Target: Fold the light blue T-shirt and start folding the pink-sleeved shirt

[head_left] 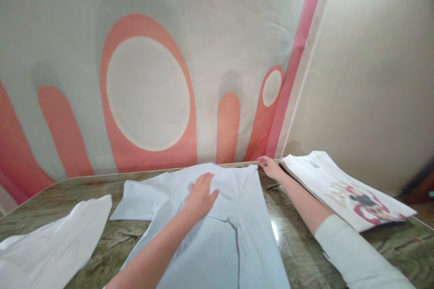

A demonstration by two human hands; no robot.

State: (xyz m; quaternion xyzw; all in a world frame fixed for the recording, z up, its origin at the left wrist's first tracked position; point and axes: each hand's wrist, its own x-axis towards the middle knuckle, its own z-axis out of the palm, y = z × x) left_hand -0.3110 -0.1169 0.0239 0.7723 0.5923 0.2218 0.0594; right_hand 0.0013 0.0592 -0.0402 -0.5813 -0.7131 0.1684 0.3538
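A pale blue-white T-shirt (217, 230) lies spread on the table, its collar end toward the wall. One short sleeve (139, 201) sticks out to the left; on the right the edge runs straight and no sleeve shows. A thin dark line crosses its front. My left hand (202, 196) rests flat on the upper part of the shirt, fingers stretched. Just beyond the shirt's top right corner is my right hand (270, 168), with its fingers extended and no cloth visible in them. Whether its fingertips touch the shirt cannot be made out.
To the right is a stack of folded white T-shirts (325, 176), the top one with a cartoon print. White cloth (57, 244) lies at the left. The marble-patterned table (118, 235) meets a wall with a pink and orange printed banner (149, 158).
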